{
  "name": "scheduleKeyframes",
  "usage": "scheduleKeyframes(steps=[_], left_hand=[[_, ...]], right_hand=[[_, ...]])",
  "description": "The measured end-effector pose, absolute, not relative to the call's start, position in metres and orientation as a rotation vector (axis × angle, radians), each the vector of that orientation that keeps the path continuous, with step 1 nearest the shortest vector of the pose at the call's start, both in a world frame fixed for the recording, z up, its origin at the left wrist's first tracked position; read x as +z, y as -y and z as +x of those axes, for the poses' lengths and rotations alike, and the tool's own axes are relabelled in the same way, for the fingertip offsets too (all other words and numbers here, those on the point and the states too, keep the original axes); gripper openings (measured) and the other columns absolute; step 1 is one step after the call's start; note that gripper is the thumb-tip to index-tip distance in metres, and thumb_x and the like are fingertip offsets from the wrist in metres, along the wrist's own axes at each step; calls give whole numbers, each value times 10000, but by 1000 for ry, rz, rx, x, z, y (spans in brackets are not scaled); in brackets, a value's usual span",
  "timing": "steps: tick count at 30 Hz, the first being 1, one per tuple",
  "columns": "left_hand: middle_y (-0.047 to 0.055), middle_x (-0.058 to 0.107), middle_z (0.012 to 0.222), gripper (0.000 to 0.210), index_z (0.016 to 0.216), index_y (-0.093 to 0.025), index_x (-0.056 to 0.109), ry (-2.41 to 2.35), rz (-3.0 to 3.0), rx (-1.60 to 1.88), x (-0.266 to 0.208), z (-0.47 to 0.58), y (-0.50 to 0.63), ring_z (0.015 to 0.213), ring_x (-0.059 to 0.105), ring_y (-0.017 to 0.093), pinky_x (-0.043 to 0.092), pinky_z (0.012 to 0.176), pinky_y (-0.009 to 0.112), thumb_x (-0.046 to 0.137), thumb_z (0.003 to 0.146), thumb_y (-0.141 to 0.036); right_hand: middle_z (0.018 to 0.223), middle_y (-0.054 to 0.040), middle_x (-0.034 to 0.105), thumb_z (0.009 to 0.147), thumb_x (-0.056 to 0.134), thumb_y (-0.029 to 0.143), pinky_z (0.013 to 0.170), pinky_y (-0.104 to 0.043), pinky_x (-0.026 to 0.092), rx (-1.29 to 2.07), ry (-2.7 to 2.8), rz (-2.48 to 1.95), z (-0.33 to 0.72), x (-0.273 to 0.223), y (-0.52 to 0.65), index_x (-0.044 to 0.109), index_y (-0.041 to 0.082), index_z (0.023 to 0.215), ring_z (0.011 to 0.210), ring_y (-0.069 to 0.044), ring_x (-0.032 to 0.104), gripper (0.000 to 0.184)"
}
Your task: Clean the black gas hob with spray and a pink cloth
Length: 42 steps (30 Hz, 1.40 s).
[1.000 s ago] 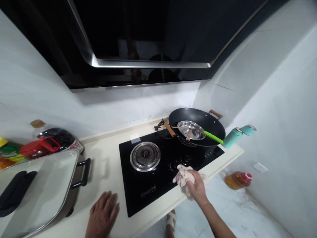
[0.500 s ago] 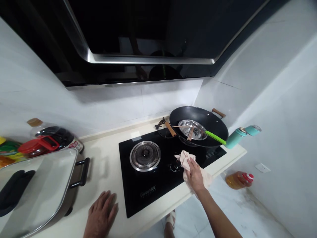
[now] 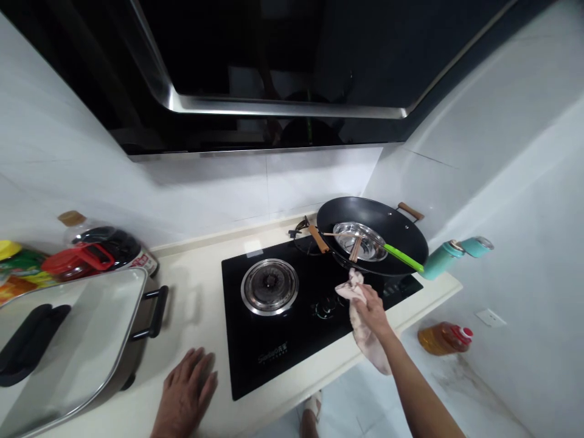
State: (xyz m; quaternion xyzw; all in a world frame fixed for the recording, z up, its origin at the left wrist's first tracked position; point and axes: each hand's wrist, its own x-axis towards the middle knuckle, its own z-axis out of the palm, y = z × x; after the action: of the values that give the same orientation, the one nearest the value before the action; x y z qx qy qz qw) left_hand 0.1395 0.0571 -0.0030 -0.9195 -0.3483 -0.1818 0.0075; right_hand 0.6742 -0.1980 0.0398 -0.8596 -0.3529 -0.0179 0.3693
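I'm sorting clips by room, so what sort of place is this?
A kitchen, probably a home one: a black hob is set into the pale counter, a dark range hood hangs above it, and a large wok sits at the hob's right end.

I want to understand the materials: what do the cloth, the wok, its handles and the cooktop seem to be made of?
Cloth: soft fabric; limp folds hang below the right hand.
Wok: probably metal, dark satin finish; dull sheen and rivet-like dots.
Handles: perhaps wood, judging by brown colour; grain is not clear.
Cooktop: likely glass, glossy black; flat surface with highlights.
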Motion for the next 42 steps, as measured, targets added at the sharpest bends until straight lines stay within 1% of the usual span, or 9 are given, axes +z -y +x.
scheduleKeyframes(steps=[5,10,16,19,22,25,29,34,42], left_hand=[[97,681,1432,462,1335,-278,686,1100,-2877,-540,1,141,-56,1419,543,300,473,1097,459,474,990,-500],[101,687,1423,471,1320,-267,697,1120,-2873,-524,1,141,-55,1417,543,302,477,1092,461,464,990,-510],[102,683,1428,463,1323,-269,696,1111,-2874,-512,3,142,-54,1413,540,304,473,1086,456,478,987,-502],[117,680,1425,455,1327,-247,689,1060,-2863,-554,4,142,-54,1408,544,310,472,1076,458,481,999,-486],[123,686,1409,458,1332,-232,681,1009,-2851,-588,3,141,-54,1394,555,311,476,1065,455,492,1002,-486],[117,687,1411,453,1332,-244,682,1004,-2838,-596,2,141,-55,1393,555,312,484,1052,460,481,1006,-488],[118,685,1415,453,1322,-251,691,995,-2842,-603,0,141,-55,1394,555,313,486,1050,462,478,1005,-494],[120,683,1420,449,1329,-245,686,1002,-2838,-598,1,141,-53,1400,550,314,480,1061,464,496,1003,-489],[124,686,1406,437,1318,-241,685,988,-2837,-576,7,143,-51,1397,552,311,485,1052,464,480,1012,-477]], right_hand=[[1533,-114,467,956,458,356,1137,-533,457,-74,956,-2243,634,14,202,625,279,1409,1366,-322,499,488],[1389,-111,563,946,478,406,1129,-511,478,-25,991,-2132,640,-1,249,689,274,1251,1312,-321,550,394],[1416,-202,553,943,467,522,1111,-571,451,-134,666,-2407,699,15,236,571,182,1423,1353,-388,502,597],[1441,-208,571,911,520,433,1140,-592,414,70,795,-2580,699,19,225,578,152,1446,1379,-397,501,607],[1396,-221,629,928,511,342,1174,-541,403,161,1036,-2556,675,19,227,657,114,1360,1355,-364,544,510],[1360,-197,675,969,457,309,1187,-488,423,189,1172,-2503,642,22,233,711,134,1286,1313,-320,595,442],[1391,-166,684,996,426,317,1183,-417,455,256,1245,-2441,614,35,218,710,153,1323,1324,-276,615,463],[1499,-125,632,1007,377,312,1202,-384,431,449,1027,-2544,623,61,177,625,164,1458,1407,-241,574,535],[1597,-70,549,1047,341,307,1166,-364,444,634,1020,-2657,633,87,148,568,219,1516,1402,-221,582,528]])
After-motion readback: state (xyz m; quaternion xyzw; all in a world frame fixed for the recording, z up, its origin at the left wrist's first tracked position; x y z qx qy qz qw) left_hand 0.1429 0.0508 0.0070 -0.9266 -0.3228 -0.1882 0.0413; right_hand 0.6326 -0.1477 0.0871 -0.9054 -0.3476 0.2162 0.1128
